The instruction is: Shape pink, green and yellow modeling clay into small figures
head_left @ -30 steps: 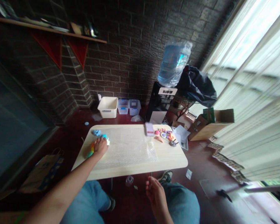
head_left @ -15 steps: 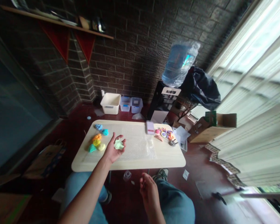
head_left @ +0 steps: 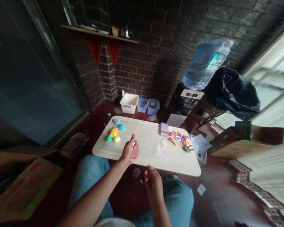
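My left hand (head_left: pixel 130 149) is closed over the near edge of the table, thumb up, its fingers wrapped round a lump of pale green modelling clay (head_left: pixel 133 144). Only a sliver of that clay shows. Lower and to the right, above my knee, my right hand (head_left: pixel 153 181) has its fingers curled in; whatever they may hold is hidden. On the table's left lie lumps of clay: blue (head_left: pixel 116 121), teal (head_left: pixel 121 126), orange (head_left: pixel 114 130), yellow (head_left: pixel 113 135), green (head_left: pixel 109 138) and pale yellow (head_left: pixel 116 139).
Bubble wrap (head_left: pixel 146 142) covers the middle of the white table (head_left: pixel 184 165). A lilac box (head_left: pixel 164 129) and colourful clay pieces (head_left: pixel 178 138) sit at its right. Behind stand plastic bins (head_left: pixel 129 105) and a water dispenser (head_left: pixel 181 104). Cardboard boxes (head_left: pixel 246 142) flank the table.
My left hand has closed round the pale green clay, which lay on its open palm before. The view has turned left. My right hand stays curled near my knee.
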{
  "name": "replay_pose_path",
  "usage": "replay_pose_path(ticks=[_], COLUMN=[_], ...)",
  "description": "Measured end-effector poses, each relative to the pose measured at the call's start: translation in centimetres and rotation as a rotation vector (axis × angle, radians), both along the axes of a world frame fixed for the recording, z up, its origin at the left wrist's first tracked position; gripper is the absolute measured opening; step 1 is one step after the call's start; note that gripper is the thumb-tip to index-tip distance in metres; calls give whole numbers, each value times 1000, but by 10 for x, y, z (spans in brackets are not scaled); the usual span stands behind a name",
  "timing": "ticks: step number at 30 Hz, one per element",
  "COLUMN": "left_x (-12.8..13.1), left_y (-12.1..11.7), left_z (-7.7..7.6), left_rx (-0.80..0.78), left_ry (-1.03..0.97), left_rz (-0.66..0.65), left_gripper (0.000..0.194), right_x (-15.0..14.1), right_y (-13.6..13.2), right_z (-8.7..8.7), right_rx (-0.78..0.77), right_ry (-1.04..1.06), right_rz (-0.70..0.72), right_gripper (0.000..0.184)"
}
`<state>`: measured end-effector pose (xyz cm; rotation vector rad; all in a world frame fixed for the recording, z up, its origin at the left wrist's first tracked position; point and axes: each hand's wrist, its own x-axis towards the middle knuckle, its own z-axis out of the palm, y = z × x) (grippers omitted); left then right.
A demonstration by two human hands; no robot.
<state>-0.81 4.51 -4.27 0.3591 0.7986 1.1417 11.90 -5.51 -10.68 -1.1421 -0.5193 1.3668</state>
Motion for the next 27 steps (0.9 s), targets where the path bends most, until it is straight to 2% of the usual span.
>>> replay_pose_path(ticks=[2,4,7,9,10,12,14,16,18,22,27], left_x=[5,12,21,22,21,16,12,10,10,8,-1], left_y=[-3,-8,-19,-26,-29,-33,-34,-34,-34,-38,-43], left_z=[-3,-6,-4,2,6,16,25,32,33,19,-3], left_rx=[-18,-30,-33,-51,-70,-101,-97,-83,-94,-151,-170], left_ry=[-7,-23,-66,-131,-189,-306,-381,-372,-289,-158,-6], left_rz=[-18,-33,-76,-121,-140,-168,-227,-257,-202,-106,-97], left_gripper=[65,61,50,46,45,46,46,47,47,51,45], right_x=[-1,-4,-13,-20,-23,-27,-27,-25,-21,-10,-7], right_y=[9,20,38,49,54,62,68,75,83,99,108], right_z=[11,23,37,42,43,45,47,50,55,68,82], right_rx=[10,85,414,549,577,552,475,395,336,257,232], right_ry=[-18,-112,-582,-814,-868,-793,-600,-438,-337,-94,87], right_rz=[-8,-39,-45,41,62,25,-57,-111,-142,-168,-175], right_gripper=[25,26,37,42,43,41,35,34,45,69,73])
